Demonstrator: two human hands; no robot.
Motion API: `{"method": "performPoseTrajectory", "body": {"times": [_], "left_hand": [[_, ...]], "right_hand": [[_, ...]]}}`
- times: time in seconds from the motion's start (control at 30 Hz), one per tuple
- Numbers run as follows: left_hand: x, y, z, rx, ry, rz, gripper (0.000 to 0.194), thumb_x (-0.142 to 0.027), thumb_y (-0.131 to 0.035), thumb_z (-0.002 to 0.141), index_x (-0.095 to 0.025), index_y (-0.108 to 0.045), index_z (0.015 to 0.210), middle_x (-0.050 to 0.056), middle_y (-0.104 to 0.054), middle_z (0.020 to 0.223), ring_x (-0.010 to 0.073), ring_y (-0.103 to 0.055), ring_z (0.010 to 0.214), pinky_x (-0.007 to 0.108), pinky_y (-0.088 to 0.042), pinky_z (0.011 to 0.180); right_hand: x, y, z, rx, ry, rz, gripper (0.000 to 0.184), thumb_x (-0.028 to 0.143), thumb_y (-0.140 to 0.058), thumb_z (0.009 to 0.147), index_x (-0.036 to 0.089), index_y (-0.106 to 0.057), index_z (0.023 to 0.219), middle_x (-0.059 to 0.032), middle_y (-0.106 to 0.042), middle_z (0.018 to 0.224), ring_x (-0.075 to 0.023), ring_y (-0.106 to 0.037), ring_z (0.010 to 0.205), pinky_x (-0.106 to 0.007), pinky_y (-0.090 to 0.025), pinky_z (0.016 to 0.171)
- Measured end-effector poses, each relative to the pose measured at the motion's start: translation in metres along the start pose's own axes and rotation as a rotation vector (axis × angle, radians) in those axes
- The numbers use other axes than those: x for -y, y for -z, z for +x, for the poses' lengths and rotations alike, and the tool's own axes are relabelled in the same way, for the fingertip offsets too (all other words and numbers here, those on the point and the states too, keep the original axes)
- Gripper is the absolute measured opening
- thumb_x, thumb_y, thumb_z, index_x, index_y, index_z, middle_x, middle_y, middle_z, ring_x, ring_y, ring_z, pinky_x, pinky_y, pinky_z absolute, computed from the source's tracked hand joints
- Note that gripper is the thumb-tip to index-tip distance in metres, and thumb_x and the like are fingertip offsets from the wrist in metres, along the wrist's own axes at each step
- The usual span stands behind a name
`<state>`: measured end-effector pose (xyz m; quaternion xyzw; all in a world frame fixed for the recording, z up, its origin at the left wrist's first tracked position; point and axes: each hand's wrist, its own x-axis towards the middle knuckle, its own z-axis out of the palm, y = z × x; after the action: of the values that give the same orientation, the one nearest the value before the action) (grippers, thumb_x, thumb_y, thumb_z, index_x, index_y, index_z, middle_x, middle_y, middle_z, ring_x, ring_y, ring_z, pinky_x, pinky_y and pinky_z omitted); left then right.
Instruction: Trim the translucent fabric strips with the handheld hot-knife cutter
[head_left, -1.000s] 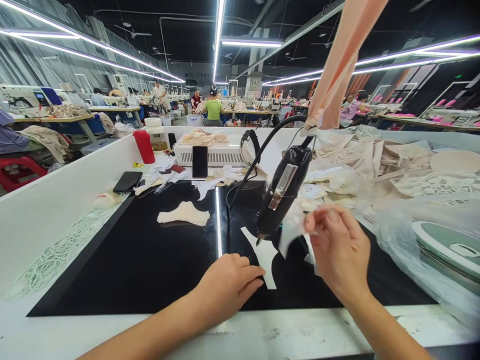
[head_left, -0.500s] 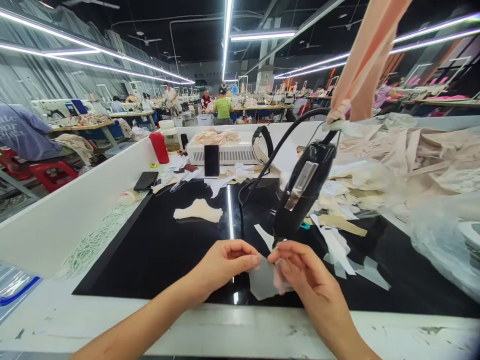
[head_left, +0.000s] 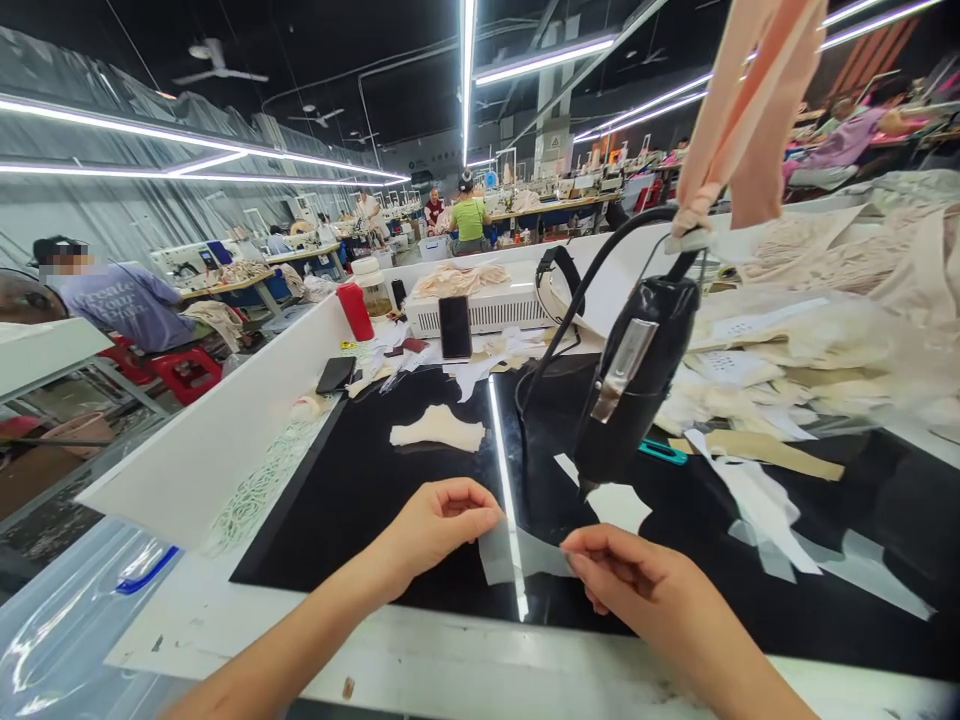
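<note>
My left hand (head_left: 442, 525) pinches the upper left corner of a thin, see-through plastic film piece (head_left: 532, 560). My right hand (head_left: 626, 570) pinches the other end of that piece between thumb and fingers. It stretches between both hands just above a glossy black board (head_left: 337, 530). Just beyond the hands hangs a black corded hand tool (head_left: 637, 370), tip downward, tied up with pink cloth strips (head_left: 742, 120). A white cut piece (head_left: 619, 507) lies beside its tip. Farther left on the board rests a cream stack of cut fabric pieces (head_left: 437, 428).
Translucent and white scraps (head_left: 750, 500) lie right, near a teal thread snipper (head_left: 661, 452). Heaps of cream fabric (head_left: 750, 380) cover the right side. A phone (head_left: 454, 327) stands at the back by a white box (head_left: 495, 310). Pale green elastic loops (head_left: 262, 490) lie left.
My hands have moved apart, and the film piece now spans the gap between them. The right hand is farther from the tool's tip. The whole view has shifted and tilted.
</note>
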<state>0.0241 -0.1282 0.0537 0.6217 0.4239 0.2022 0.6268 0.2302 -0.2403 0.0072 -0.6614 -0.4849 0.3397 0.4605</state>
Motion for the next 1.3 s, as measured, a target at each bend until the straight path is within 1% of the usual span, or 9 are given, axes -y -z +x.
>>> {"method": "performPoseTrajectory", "body": {"times": [0.13,0.27,0.53,0.7,0.8,0.9,1.03,1.17,1.3], "left_hand": [[0.003,0.006,-0.001,-0.021,0.045,0.008,0.024,-0.039,-0.073,0.077,-0.017,-0.064,0.08,-0.004,-0.049,0.07,0.0094,-0.037,0.065,0.024,-0.024,0.057],[0.004,0.012,-0.002,-0.039,0.076,0.006,0.021,-0.037,-0.07,0.077,-0.018,-0.061,0.081,-0.005,-0.046,0.071,0.0093,-0.034,0.065,0.023,-0.022,0.056],[0.01,0.02,0.0,-0.037,0.097,-0.009,0.023,-0.038,-0.071,0.078,-0.019,-0.058,0.082,-0.007,-0.039,0.065,0.0079,-0.028,0.058,0.024,-0.016,0.052],[0.007,0.02,-0.002,-0.046,0.075,0.023,0.024,-0.038,-0.072,0.078,-0.018,-0.059,0.082,-0.005,-0.05,0.068,0.0068,-0.03,0.056,0.023,-0.016,0.051],[-0.002,0.022,-0.011,-0.024,0.063,0.041,0.026,-0.041,-0.072,0.08,-0.018,-0.06,0.082,-0.004,-0.056,0.066,0.0064,-0.029,0.054,0.023,-0.017,0.05],[-0.01,0.026,-0.017,0.024,0.065,0.092,0.027,-0.043,-0.07,0.083,-0.018,-0.06,0.084,-0.005,-0.055,0.061,0.0066,-0.028,0.051,0.023,-0.019,0.05],[-0.006,0.027,-0.011,0.006,0.011,0.351,0.025,-0.043,-0.061,0.088,-0.018,-0.062,0.087,-0.002,-0.059,0.066,0.0088,-0.036,0.053,0.023,-0.026,0.052],[0.006,0.022,0.003,-0.074,-0.084,0.528,0.014,-0.031,-0.062,0.083,-0.018,-0.067,0.081,-0.001,-0.061,0.076,0.0119,-0.046,0.065,0.025,-0.032,0.059],[0.01,0.017,0.01,-0.11,-0.161,0.66,0.009,-0.025,-0.06,0.081,-0.02,-0.067,0.078,-0.001,-0.061,0.084,0.0135,-0.049,0.069,0.027,-0.034,0.063]], "right_hand": [[0.007,-0.003,0.005,0.11,-0.087,0.029,0.024,0.047,-0.063,0.079,0.026,-0.074,0.077,0.0024,-0.055,0.06,-0.015,-0.05,0.059,-0.025,-0.043,0.057],[0.013,-0.009,0.006,0.129,-0.064,0.04,0.023,0.047,-0.062,0.078,0.026,-0.072,0.074,0.0025,-0.054,0.061,-0.015,-0.047,0.06,-0.026,-0.041,0.058],[0.019,-0.01,0.009,0.215,-0.002,0.029,0.025,0.047,-0.061,0.081,0.025,-0.073,0.076,0.0013,-0.061,0.064,-0.0155,-0.052,0.06,-0.026,-0.041,0.058],[0.022,-0.012,0.004,0.14,0.011,0.031,0.023,0.044,-0.061,0.082,0.026,-0.073,0.073,0.0008,-0.064,0.065,-0.0164,-0.055,0.062,-0.027,-0.042,0.06],[0.025,-0.012,0.001,0.164,-0.008,0.091,0.024,0.046,-0.062,0.081,0.027,-0.072,0.072,0.0014,-0.063,0.064,-0.0161,-0.054,0.061,-0.027,-0.042,0.058],[0.022,-0.011,0.003,0.184,-0.003,0.082,0.025,0.047,-0.063,0.083,0.027,-0.072,0.072,0.0013,-0.063,0.063,-0.0161,-0.055,0.059,-0.027,-0.042,0.056],[0.004,-0.013,0.008,0.176,0.157,-0.171,0.02,0.04,-0.06,0.087,0.029,-0.073,0.076,0.0011,-0.067,0.066,-0.0168,-0.059,0.057,-0.027,-0.042,0.051],[-0.013,-0.02,0.007,-0.002,0.355,-0.415,0.019,0.033,-0.055,0.092,0.03,-0.068,0.078,0.0017,-0.068,0.074,-0.0174,-0.062,0.061,-0.03,-0.043,0.054],[-0.016,-0.021,0.004,-0.07,0.552,-0.542,0.023,0.025,-0.05,0.097,0.027,-0.062,0.078,0.0015,-0.065,0.072,-0.0185,-0.064,0.067,-0.032,-0.043,0.058]]}}
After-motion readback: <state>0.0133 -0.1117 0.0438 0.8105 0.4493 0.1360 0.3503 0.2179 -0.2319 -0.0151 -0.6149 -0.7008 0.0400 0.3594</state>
